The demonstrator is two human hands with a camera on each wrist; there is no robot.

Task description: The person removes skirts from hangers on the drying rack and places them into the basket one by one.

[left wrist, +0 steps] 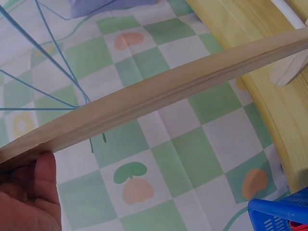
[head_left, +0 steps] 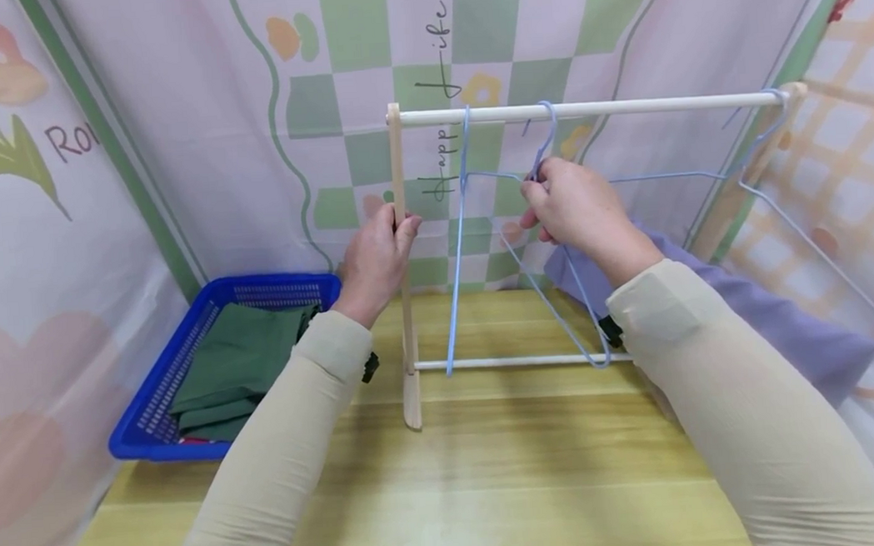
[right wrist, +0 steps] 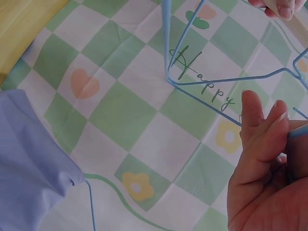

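Note:
A small rack has a white top rail (head_left: 622,107) and a wooden upright (head_left: 407,308). The left hand (head_left: 374,260) holds that upright by its upper half; in the left wrist view the thumb (left wrist: 45,175) lies against the wood. The right hand (head_left: 579,206) pinches a light blue wire hanger (head_left: 551,124) just under its hook, which is over the rail. In the right wrist view, the hanger's wire shows at the fingers (right wrist: 269,139). To the left, a second blue hanger (head_left: 457,263) hangs edge-on. A third hanger (head_left: 818,241) hangs at the rail's right end.
A blue basket (head_left: 134,417) with folded dark green cloth (head_left: 239,360) stands left on the wooden table (head_left: 450,489). Purple cloth (head_left: 785,318) lies behind the rack's right side, partly hidden by the right arm. A lower white bar (head_left: 502,362) joins the rack's sides. Patterned curtains surround the table.

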